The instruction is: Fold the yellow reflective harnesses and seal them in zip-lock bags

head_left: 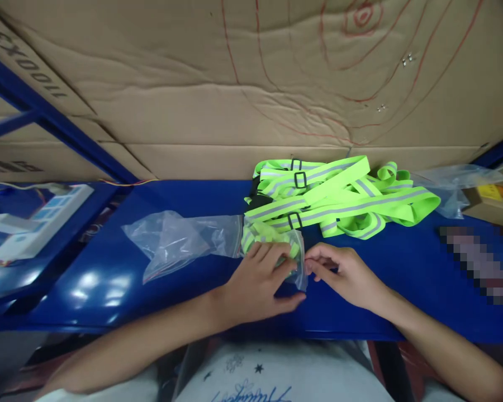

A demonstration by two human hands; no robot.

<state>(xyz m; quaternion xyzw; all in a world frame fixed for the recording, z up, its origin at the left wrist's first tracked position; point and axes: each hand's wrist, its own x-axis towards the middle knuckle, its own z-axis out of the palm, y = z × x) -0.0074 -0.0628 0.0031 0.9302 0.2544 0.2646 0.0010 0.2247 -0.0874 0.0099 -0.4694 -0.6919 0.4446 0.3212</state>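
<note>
A clear plastic bag [300, 273] holding a folded neon-yellow reflective strap [251, 234] lies on the blue table. My left hand [255, 285] rests over this bag, fingertips on it, with the thumb stretched out apart from the index finger. At the bag's right edge, the thumb and fingers of my right hand [347, 273] are pinched together on the plastic. Just behind both hands is a loose heap of neon-yellow reflective straps [339, 206] with grey stripes and black buckles. Another clear plastic bag [180, 240] lies flat to the left, touching the filled one.
A cardboard wall [171, 111] with red drawn lines rises behind the blue table [109, 279]. On the left are a white power strip [46, 223] and a blue metal frame [67, 128]. More clear plastic [452, 190] and a cardboard box [490, 206] sit at right, near a pixelated patch.
</note>
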